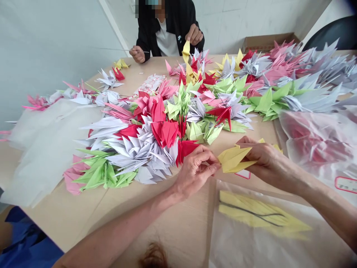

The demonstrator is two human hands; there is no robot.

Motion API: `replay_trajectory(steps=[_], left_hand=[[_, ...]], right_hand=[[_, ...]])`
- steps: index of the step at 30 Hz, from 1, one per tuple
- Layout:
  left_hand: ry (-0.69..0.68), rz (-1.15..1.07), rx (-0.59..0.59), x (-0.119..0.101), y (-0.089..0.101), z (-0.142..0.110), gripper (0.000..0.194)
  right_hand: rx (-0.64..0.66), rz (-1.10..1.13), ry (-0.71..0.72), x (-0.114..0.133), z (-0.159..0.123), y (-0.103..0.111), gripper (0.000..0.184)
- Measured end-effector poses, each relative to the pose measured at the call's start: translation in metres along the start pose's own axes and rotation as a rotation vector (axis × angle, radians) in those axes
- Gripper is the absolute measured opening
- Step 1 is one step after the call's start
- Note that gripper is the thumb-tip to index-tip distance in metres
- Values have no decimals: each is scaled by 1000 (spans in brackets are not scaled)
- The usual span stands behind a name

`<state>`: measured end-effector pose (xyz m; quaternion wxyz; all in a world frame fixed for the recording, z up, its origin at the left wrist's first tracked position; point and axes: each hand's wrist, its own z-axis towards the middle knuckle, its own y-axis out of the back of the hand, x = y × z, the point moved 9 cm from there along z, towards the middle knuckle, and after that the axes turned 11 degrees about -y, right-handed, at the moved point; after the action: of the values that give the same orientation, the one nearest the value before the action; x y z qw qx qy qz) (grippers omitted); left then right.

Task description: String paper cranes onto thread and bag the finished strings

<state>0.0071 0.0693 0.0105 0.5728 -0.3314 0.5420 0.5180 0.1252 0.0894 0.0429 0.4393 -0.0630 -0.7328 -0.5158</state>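
Observation:
A folded yellow paper crane point(232, 159) is held just above the table's near middle. My right hand point(263, 158) grips its body from the right, fingers closed around it. My left hand point(195, 169) pinches the crane's left tip between thumb and fingers. Right behind my hands lies a big heap of paper cranes point(156, 134) in red, white, green and pink. Below my right forearm a translucent bag point(251, 223) lies flat with yellow folded paper point(259, 215) inside.
More cranes point(290, 74) cover the far right of the wooden table point(134, 212). Translucent bags lie at the left point(47, 149) and right point(320, 145). A person in a black jacket point(169, 26) sits across, holding a yellow crane point(186, 48). A cardboard box point(267, 41) stands behind.

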Motion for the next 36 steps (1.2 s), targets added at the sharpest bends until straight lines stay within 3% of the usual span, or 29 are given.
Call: replay_trajectory(steps=[7,15,22,29,36], left_hand=[[-6,-57,-42,-4,0,1,9],[55,-74,-93,15,6,-1,9],[126,-85,-139,24,8,-3,10],[232,-340,-131,32,-3,-4,16],[272,-537,-154,33,-5,-4,28]], right_hand=[[18,7,-6,4,0,0,27],[-46,-15,-59,-5,0,1,24],[-65,11,-7,-2,1,0,29],[-111,32,27,-2,2,-2,18],[-100,22,-6,-1,1,1,28]])
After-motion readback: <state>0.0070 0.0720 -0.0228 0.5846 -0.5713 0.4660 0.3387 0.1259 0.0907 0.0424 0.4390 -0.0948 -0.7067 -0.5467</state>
